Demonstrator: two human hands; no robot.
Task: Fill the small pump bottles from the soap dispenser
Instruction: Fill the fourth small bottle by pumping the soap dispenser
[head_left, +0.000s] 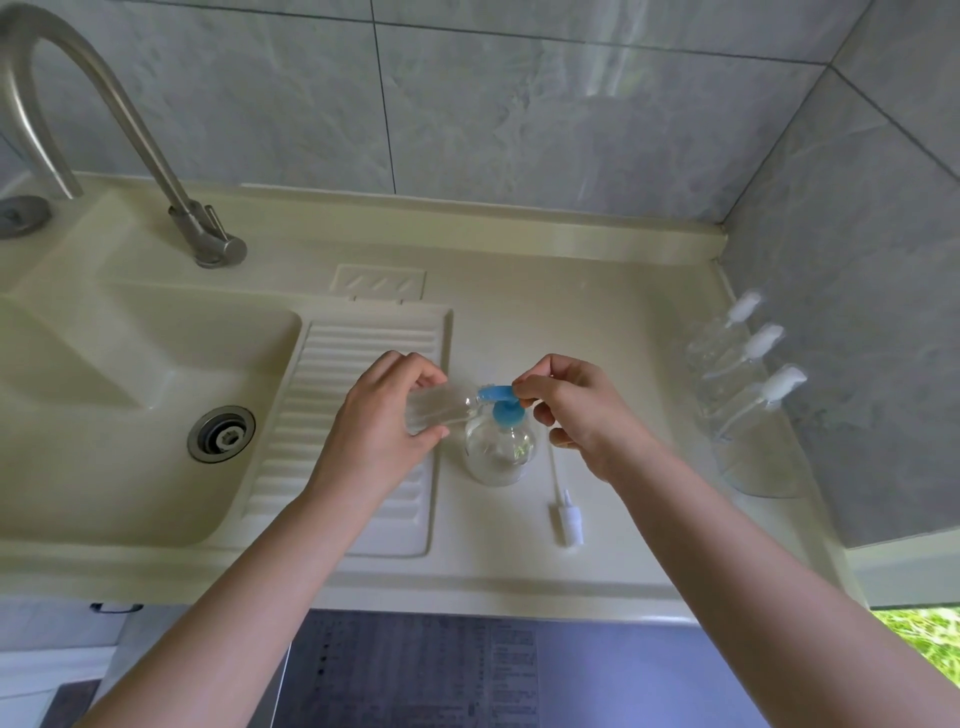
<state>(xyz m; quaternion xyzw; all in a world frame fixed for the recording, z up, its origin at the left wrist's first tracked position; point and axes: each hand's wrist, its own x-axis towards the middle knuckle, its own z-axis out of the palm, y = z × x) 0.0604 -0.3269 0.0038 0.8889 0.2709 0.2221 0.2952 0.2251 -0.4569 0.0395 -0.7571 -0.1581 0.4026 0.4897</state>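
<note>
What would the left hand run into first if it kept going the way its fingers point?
Probably the soap dispenser. The left hand holds a small bottle sideways with its mouth at the blue pump spout, so the way right is blocked almost at once.

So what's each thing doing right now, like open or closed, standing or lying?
Small bottle: uncapped, tipped sideways, left hand grips it.
Soap dispenser: upright; right hand pinches its blue pump.
Loose pump cap: lying flat.
Three bottles: capped.
Faucet: no water seen.

Left hand (376, 415) holds small bottle (441, 408) at dispenser's blue pump (501, 397).
</note>
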